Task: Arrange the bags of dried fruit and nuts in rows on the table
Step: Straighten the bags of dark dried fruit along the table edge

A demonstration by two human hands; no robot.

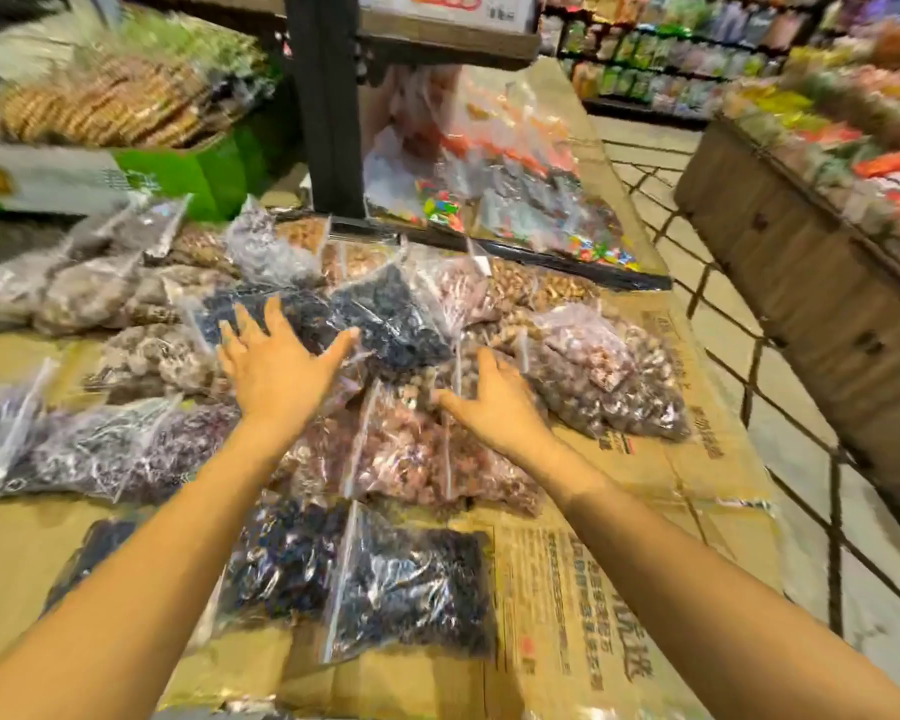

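Several clear zip bags of dried fruit and nuts lie on a table covered with flattened cardboard (pixel 645 589). My left hand (pixel 276 366) is spread flat with straight fingers over a bag of dark dried fruit (pixel 396 319) in the middle. My right hand (pixel 494 402) rests with loosely bent fingers on a bag of brown nuts (pixel 427 387), with a pinkish bag (pixel 411 454) just in front of it. Two bags of dark fruit (pixel 411 584) lie nearest me. A large bag of brownish nuts (pixel 609 376) lies at the right.
A black post (pixel 328 101) stands behind the bags. Beyond it lies a heap of clear bags of coloured sweets (pixel 489 163). A green box (pixel 188 174) sits at the back left. The table's right edge borders a tiled aisle (pixel 801 485) with another wooden display (pixel 801 283).
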